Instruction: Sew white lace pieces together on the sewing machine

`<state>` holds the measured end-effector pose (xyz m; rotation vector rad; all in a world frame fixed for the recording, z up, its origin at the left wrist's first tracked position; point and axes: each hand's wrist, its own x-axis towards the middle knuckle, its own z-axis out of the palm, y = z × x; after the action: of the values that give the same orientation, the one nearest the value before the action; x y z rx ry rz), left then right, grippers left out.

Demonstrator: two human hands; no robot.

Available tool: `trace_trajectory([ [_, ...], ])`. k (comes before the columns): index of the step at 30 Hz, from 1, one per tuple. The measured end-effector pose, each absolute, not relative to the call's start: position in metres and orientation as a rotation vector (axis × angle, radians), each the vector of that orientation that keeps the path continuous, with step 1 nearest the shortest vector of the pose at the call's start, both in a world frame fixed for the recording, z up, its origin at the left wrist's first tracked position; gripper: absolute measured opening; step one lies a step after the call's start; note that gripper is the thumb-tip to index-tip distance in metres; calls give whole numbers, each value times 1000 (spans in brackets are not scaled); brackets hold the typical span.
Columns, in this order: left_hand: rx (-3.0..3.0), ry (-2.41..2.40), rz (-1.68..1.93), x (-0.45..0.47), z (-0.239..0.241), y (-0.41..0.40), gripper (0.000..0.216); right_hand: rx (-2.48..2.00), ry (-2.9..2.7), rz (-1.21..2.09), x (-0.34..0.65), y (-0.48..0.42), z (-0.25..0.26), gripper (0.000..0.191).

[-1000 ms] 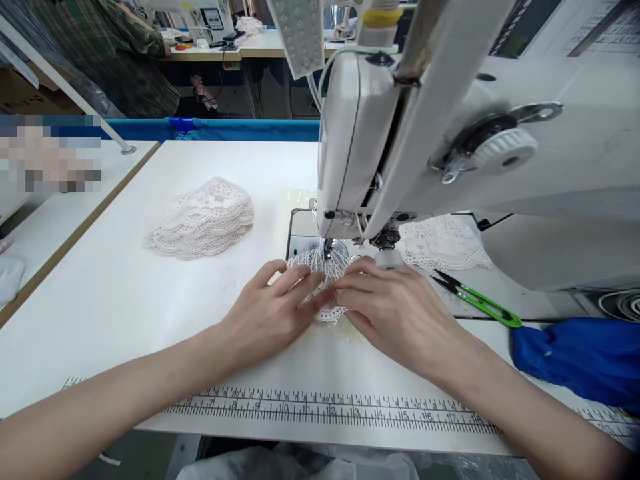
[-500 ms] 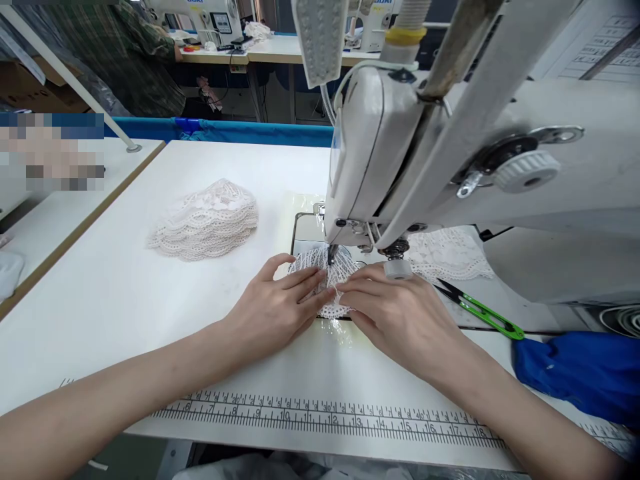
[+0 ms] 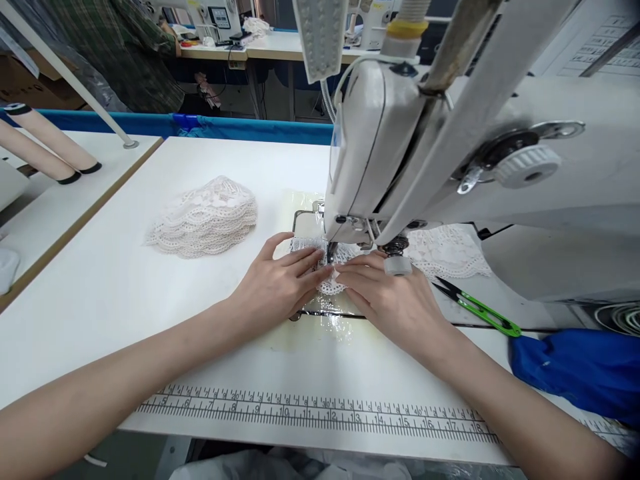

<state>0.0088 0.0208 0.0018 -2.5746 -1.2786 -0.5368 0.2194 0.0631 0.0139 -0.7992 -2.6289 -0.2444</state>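
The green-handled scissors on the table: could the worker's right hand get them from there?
Probably yes: the scissors lie just right of the right hand, with nothing seen covering them. It would likely need to leave the lace first.

The printed ruler [image 3: 320,415] reads 7, 8, 9, 10, 12.

"What does the lace piece [image 3: 332,287] look like?"
"Whitish openwork, with small holes along its rounded near edge."
"And how does it lie?"
"Spread out low, part of it under the presser foot [image 3: 331,253]; some of its outline is hidden from view."
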Motion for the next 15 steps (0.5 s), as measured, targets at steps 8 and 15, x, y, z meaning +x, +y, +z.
trace_trajectory([
  [8, -2727, -1504, -712, 13, 2, 22, 27, -829, -2597, -189, 221, 65, 11, 22],
  [15, -2913, -1915, -963, 12, 16, 33, 32, -1066, -2456, 92, 218, 69, 7, 24],
])
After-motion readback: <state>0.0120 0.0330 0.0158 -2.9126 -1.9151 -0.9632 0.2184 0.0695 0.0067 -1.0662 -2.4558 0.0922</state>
